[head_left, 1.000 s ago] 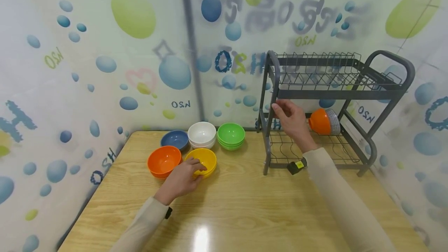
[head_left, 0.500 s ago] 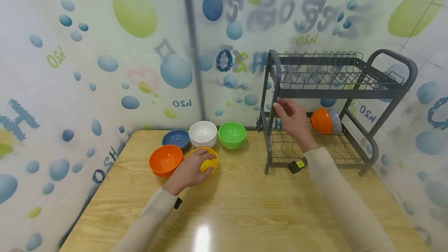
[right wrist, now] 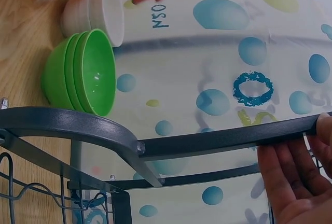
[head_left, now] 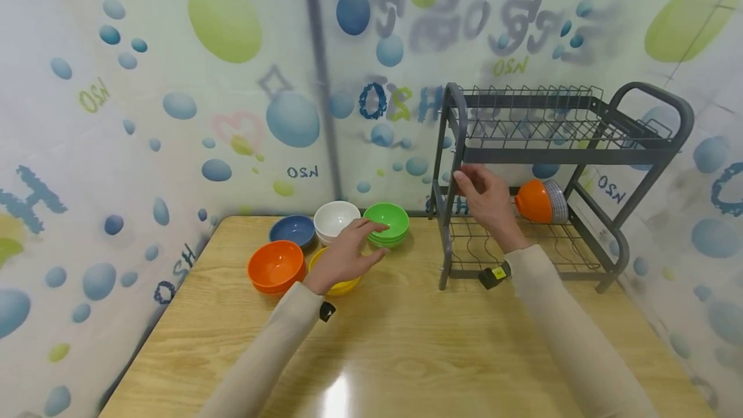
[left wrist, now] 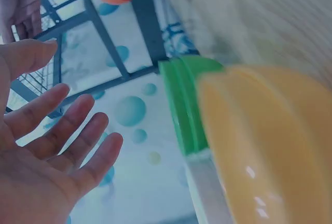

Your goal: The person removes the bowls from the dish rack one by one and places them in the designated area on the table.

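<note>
My left hand (head_left: 345, 257) hovers above the stacked yellow bowls (head_left: 346, 288), fingers spread and holding nothing. Its fingertips reach over the edge of the green bowl stack (head_left: 396, 214); in the left wrist view the palm appears apart from the yellow bowls (left wrist: 259, 146) and green bowls (left wrist: 181, 105). With thumb and fingers on either side, my right hand (head_left: 489, 204) grips the left front upright of a dark grey two-tier dish rack (head_left: 557, 156). The right wrist view shows this hold on the post (right wrist: 233, 140). An orange bowl (head_left: 531, 201) lies tipped on the lower tier, against a grey patterned bowl (head_left: 559, 204).
Behind the left hand stand white bowls (head_left: 334, 214). A blue bowl (head_left: 291, 231) is to their left, with orange bowls (head_left: 275, 266) nearer the front. The wooden table (head_left: 406, 353) meets a patterned curtain (head_left: 232, 115) at the back. Wire dividers line the rack's upper tier.
My left hand has lifted off the yellow bowls and moved right and slightly back toward the green stack, its fingers straightening. The right hand keeps its grip on the rack.
</note>
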Demonstrator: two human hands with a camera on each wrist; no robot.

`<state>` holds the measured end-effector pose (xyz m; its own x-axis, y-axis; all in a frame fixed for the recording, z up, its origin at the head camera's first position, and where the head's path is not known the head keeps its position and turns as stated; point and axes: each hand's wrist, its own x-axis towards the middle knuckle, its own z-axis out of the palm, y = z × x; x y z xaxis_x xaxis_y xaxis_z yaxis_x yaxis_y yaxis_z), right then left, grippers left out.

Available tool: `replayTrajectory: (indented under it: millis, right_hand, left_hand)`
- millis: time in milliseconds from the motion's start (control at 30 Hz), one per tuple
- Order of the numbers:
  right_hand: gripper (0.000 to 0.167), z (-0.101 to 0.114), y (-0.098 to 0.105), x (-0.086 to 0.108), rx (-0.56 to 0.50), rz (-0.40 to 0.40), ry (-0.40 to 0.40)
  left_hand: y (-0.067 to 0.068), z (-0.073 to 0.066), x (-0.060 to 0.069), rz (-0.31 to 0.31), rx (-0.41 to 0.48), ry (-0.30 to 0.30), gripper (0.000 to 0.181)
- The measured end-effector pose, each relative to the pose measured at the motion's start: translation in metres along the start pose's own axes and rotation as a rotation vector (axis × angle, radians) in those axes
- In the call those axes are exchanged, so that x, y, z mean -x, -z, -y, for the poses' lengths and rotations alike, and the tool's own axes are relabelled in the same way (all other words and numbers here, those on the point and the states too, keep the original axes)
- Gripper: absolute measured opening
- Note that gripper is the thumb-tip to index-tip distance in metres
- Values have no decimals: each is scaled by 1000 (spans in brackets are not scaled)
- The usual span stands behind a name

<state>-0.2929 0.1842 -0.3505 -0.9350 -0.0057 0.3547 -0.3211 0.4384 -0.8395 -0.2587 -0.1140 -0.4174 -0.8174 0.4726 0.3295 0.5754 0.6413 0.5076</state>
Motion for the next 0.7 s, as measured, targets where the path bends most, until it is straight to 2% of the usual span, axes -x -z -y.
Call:
replayTrajectory:
  millis: [200,400,600,700]
  right_hand:
    - [53,0,2,0,10,8,11]
    - [58,-3,5,-1,39,34,-12]
    - [64,-2,9,-4,27,65,-34]
    - [64,-1,10,-4,21,73,-34]
  left_hand:
    - [-6,-17,-28,-25,146,-43,47]
    - [-11,-35,-50,-29,234,-78,52]
    - [-10,-50,-72,-59,290,-65,55]
    - [-9,-57,-82,-82,354,-48,56]
